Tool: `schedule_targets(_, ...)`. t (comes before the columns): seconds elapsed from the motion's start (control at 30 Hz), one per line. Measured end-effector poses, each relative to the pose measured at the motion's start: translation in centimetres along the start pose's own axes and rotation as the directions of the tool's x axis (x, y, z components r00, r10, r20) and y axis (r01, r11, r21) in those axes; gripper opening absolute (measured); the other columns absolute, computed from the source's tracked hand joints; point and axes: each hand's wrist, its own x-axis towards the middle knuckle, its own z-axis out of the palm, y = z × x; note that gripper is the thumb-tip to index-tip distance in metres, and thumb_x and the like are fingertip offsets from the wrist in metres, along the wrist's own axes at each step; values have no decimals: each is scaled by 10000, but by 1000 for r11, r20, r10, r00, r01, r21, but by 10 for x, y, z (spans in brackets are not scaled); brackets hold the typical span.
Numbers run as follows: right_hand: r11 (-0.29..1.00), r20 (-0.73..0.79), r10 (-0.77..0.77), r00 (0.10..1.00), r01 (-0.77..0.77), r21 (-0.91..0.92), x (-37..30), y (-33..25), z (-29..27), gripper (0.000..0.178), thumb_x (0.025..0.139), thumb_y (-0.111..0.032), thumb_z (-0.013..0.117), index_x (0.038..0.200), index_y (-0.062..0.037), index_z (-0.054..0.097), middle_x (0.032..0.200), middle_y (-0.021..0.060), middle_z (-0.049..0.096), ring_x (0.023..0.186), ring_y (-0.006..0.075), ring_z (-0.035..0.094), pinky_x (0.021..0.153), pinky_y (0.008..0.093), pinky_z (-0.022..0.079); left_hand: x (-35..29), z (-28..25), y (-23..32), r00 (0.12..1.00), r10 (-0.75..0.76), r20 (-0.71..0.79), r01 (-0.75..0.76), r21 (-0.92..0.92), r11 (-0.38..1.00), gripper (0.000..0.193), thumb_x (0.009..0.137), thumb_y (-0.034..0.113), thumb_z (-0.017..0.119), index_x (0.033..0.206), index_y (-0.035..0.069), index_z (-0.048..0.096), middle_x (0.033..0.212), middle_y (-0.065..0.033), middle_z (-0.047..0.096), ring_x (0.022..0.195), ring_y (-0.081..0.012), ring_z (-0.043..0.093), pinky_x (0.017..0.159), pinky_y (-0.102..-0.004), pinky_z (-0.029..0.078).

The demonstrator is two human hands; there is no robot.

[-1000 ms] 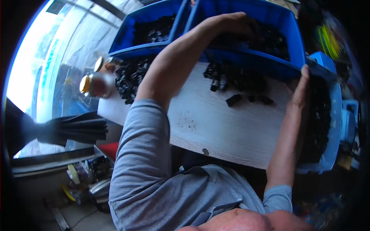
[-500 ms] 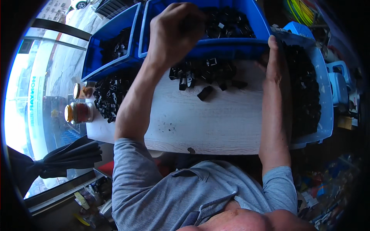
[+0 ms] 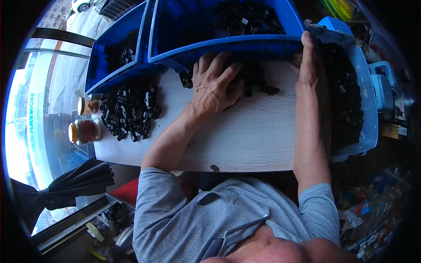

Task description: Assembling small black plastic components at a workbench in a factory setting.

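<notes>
Over a small heap of black plastic parts (image 3: 253, 79) on the table, just before the large blue bin (image 3: 228, 42), lies my left hand (image 3: 214, 86). Its fingers are spread, the tips lost in the bin's shadow, and it covers much of the heap. My right hand (image 3: 308, 65) grips the bin's near right corner, the thumb up on the rim and other fingers showing dimly at the side. Inside the bin, black parts (image 3: 250, 19) lie toward the right and back.
A second blue bin (image 3: 116, 81) with black parts stands left. Below it a pile of black parts (image 3: 129, 107) and two jars (image 3: 85, 131) occupy the table's left side. A translucent tub (image 3: 370, 127) full of black parts is at the right. The table (image 3: 237, 140) has a chipped front edge.
My left hand has come down from above the large bin to the parts on the table. The view has shifted slightly; my right hand keeps its hold on the bin's corner.
</notes>
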Motion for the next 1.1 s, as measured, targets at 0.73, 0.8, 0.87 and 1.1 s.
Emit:
schedule_targets(0.73, 986, 42, -2, 999, -5, 168, 11, 16, 14, 1113, 749, -824, 608, 1576, -121, 361, 1570, 247, 375, 1421, 442, 392, 1057, 612, 446, 123, -33, -122, 591, -456, 666, 173, 447, 878, 649, 985, 578, 582, 1456, 136, 517, 1316, -190, 658, 1152, -331, 681, 932, -428, 576)
schedule_targets(0.8, 988, 10, 14, 1000, -15, 156, 11, 17, 13, 1112, 743, -822, 619, 1567, -115, 379, 1563, 247, 385, 1423, 441, 393, 1056, 600, 448, 121, -6, -120, 534, -434, 726, 111, 449, 887, 682, 986, 593, 566, 1490, 144, 472, 1314, -200, 649, 1171, -352, 662, 941, -450, 569)
schedule_targets(0.87, 986, 18, 10, 1000, -12, 167, 10, 14, 13, 1116, 739, -824, 622, 1566, -115, 380, 1559, 249, 389, 1423, 441, 394, 1061, 590, 445, 133, 7, -122, 317, -484, 816, 189, 446, 875, 757, 973, 607, 575, 1569, 190, 364, 1393, -214, 568, 1272, -394, 577, 1007, -522, 520)
schedule_targets(1.1, 990, 1, -45, 999, 44, 136, 16, 24, 6, 1129, 733, -847, 610, 1563, -116, 383, 1536, 256, 415, 1412, 434, 408, 1065, 554, 444, 148, 22, -118, 181, -112, 977, -334, 168, 928, 762, 989, 371, 661, 1616, 387, 228, 1604, -146, 342, 1445, -363, 403, 1113, -492, 449)
